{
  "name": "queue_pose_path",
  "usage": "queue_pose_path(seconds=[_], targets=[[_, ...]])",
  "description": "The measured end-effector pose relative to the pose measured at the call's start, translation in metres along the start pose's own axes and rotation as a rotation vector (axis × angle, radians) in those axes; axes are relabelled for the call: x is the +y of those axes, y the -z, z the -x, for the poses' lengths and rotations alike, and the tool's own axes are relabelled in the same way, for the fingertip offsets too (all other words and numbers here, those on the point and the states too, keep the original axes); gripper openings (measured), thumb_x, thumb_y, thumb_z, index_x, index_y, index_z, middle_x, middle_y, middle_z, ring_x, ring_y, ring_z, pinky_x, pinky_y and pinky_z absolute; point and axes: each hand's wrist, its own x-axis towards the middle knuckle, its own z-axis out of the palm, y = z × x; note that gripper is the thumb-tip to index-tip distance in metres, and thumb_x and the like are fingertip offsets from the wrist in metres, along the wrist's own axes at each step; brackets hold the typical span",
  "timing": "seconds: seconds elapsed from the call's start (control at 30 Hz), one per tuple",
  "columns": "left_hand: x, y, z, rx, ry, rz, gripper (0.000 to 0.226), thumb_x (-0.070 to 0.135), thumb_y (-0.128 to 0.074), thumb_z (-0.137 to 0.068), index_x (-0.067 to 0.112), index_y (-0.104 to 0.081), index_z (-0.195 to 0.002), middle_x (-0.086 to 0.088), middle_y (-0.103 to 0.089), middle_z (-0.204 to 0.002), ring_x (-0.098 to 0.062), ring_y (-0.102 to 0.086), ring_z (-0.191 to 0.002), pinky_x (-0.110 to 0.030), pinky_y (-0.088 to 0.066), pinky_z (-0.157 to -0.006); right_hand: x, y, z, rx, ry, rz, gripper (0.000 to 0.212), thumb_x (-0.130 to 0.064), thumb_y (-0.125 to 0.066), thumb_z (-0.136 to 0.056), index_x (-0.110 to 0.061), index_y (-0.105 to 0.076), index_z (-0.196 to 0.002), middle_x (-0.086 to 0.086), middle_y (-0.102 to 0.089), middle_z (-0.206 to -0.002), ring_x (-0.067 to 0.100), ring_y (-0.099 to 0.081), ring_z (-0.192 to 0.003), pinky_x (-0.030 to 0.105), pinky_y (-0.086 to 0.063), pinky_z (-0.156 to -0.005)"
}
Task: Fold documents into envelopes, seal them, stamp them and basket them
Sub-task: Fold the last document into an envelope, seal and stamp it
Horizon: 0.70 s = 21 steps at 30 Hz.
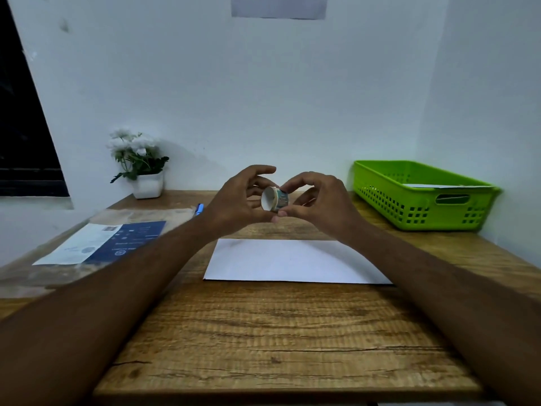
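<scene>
1. The bare wood-grain table top (278, 332) is seen nearest the camera, with open board between the 2 forearms and its near edge running across the bottom of the view.
2. A white rectangular paper envelope (292, 260) is laid flat beyond that open patch, its long axis running left to right, parallel to the near table edge; bare wood is left on every side of it.
3. To the left, a blue-and-white printed document (102, 244) is laid on a clear plastic sleeve (58, 276), near the left table edge and well apart from the envelope.
4. Above the far edge of the envelope, a small roll of patterned tape with a white core (275, 199) is held in the air between both hands, its open core turned left and toward the camera.
5. The left hand (237, 200) is closed on the roll from the left with its fingertips; the right hand (319, 197) pinches the roll narrowly between thumb and forefinger.
6. A blue pen (199, 208) lies just beyond the left wrist.
7. Farthest back, a white-flowered plant in a white square pot (143, 168) stands at the wall on the left, and a green perforated plastic basket (421, 209) sits in the right corner with white paper inside.
</scene>
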Motion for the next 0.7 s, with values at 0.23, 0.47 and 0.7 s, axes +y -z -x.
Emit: queue_pose_path(seconds=[0.23, 0.47, 0.7], targets=[[0.0020, 0.0032, -0.0010, -0.005, 0.014, 0.021, 0.098, -0.008, -0.085, -0.058, 0.018, -0.038, -0.141, -0.003, -0.068, -0.114, -0.016, -0.064, -0.108, -0.040, -0.056, -0.087, 0.0004, -0.0023, -0.0009, 0.025, 0.012, -0.096, 0.032, -0.015, -0.087, -0.070, -0.023, -0.072, -0.097, 0.000, -0.069, -0.093, 0.023, -0.071, -0.066, 0.027, -0.057, -0.065], [0.0029, -0.0003, 0.0014, -0.016, 0.011, 0.059, 0.112, -0.004, -0.083, -0.063, 0.025, -0.017, -0.149, -0.004, -0.061, -0.119, -0.017, -0.060, -0.115, -0.041, -0.052, -0.095, 0.0021, 0.0005, -0.0021, 0.050, -0.060, -0.199, 0.019, -0.010, -0.085, -0.071, -0.018, -0.076, -0.087, 0.001, -0.075, -0.093, 0.024, -0.074, -0.071, 0.036, -0.060, -0.074], [-0.0004, 0.0005, 0.0002, 0.018, -0.002, 0.066, 0.104, -0.001, -0.085, -0.061, 0.021, -0.029, -0.145, -0.008, -0.064, -0.111, -0.018, -0.065, -0.106, -0.040, -0.053, -0.094, 0.0033, 0.0011, -0.0024, 0.063, 0.109, -0.093, 0.017, -0.008, -0.083, -0.074, -0.015, -0.078, -0.088, 0.000, -0.071, -0.086, 0.016, -0.071, -0.074, 0.031, -0.059, -0.072]])
